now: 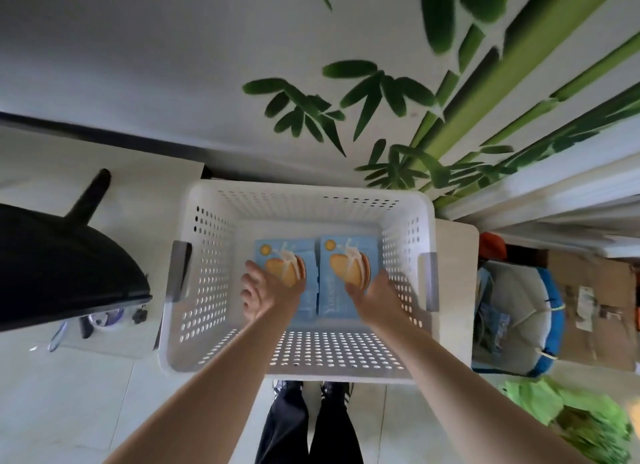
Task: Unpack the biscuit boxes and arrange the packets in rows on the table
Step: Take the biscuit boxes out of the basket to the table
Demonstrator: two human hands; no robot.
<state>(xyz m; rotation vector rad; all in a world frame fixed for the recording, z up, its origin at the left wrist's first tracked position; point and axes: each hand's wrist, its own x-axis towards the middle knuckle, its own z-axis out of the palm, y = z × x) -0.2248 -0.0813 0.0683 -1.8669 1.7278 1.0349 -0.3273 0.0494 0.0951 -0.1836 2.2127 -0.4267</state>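
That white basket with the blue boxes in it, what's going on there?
A person is reaching both arms down into the white basket. The left hand is over the left biscuit box, and the right hand is over the right biscuit box. Both boxes lie flat, side by side, on the basket's bottom. Whether either hand grips its box is unclear. No packets are out yet.

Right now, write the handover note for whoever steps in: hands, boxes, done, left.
Left hand: open, fingers spread, reaching down over the left biscuit box; no grip yet that I can see.
Right hand: reaching onto the right biscuit box; its fingers are hidden, so grip unclear.
Both boxes lie flat, side by side, on the floor of the white basket.
Done: nothing visibly; both boxes look closed.
Left: lift the boxes out, open them, lay the packets in rows.
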